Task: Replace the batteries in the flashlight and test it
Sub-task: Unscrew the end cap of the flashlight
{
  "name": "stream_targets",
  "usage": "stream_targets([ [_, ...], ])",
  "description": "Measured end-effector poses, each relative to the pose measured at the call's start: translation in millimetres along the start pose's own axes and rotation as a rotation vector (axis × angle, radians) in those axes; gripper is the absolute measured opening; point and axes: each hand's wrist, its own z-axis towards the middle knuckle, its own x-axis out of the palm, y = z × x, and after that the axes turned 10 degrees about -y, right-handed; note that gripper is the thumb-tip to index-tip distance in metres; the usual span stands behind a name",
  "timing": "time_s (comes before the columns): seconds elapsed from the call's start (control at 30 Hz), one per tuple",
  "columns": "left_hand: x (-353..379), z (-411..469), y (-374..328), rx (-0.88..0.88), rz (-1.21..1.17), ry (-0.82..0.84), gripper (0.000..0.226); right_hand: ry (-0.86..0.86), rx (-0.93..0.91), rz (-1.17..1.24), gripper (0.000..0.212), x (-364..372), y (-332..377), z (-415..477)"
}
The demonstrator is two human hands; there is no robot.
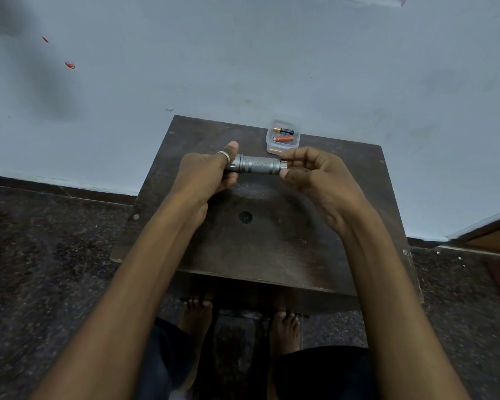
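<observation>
— So where's the flashlight?
— Mid-frame, above the table: my left hand clenches its head, right hand pinches the tail cap.
— Slippery?
— Probably not; it's rigid metal, so grip the knurling.

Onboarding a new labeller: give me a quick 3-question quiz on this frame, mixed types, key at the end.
1. True or false: the flashlight lies on the table, untouched.
2. Multiple choice: the clear plastic container sits (A) at the far edge of the table, (B) on the floor, (C) in the person's lap.
3. Short answer: which hand grips the flashlight's head end, and which has its fingers at the tail end?

Key
1. False: both hands hold it above the table.
2. A; the black battery and orange battery lie inside it.
3. The left hand grips the head; the right hand is at the tail.
</observation>
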Motion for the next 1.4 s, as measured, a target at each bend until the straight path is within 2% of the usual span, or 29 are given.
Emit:
stream_targets([
  [0.13,1.0,-0.7,0.0,-0.001,0.005,0.010,0.029,-0.016,0.065,0.016,0.010,1.5,0.6,0.2],
  [0.23,2.3,-1.9,0.9,0.007,0.014,0.019,0.029,-0.038,0.088,-0.126,0.032,3.5,-0.6,0.6],
  [0.3,2.6,-2.0,1.0,0.008,0.016,0.019,0.029,-0.045,0.080,-0.164,0.036,4.3,-1.7,0.3],
  [0.53,0.8,-0.4,0.5,0.003,0.001,0.011,0.028,-0.009,0.040,-0.010,0.017,3.0,-2.2,0.2],
  [0.7,0.5,0.4,0.9,0.003,-0.001,0.010,0.028,0.003,-0.006,0.003,0.026,0.2,1.7,-0.3],
  [0.83,1.9,0.7,1.2,0.001,-0.004,0.018,0.029,-0.021,0.044,0.035,0.013,2.7,-0.7,1.4],
  [0.93,2.9,-0.1,2.0,0.006,0.000,0.022,0.030,-0.043,0.041,-0.157,0.036,3.4,-4.8,2.4],
  [1.0,3.5,-0.6,2.4,0.012,0.001,0.022,0.029,-0.055,0.006,-0.225,0.039,3.7,-7.1,2.7],
  [1.17,3.0,-1.0,0.4,0.008,-0.024,0.019,0.028,-0.025,-0.078,-0.095,0.018,1.6,-6.1,4.4],
  [1.3,2.1,-1.6,-0.6,0.005,-0.022,0.022,0.028,-0.004,-0.118,-0.080,0.030,-3.3,-2.2,2.2],
  [1.4,2.5,-1.7,-0.9,0.008,-0.024,0.023,0.028,-0.012,-0.108,-0.033,0.023,-3.3,-1.9,2.1],
])
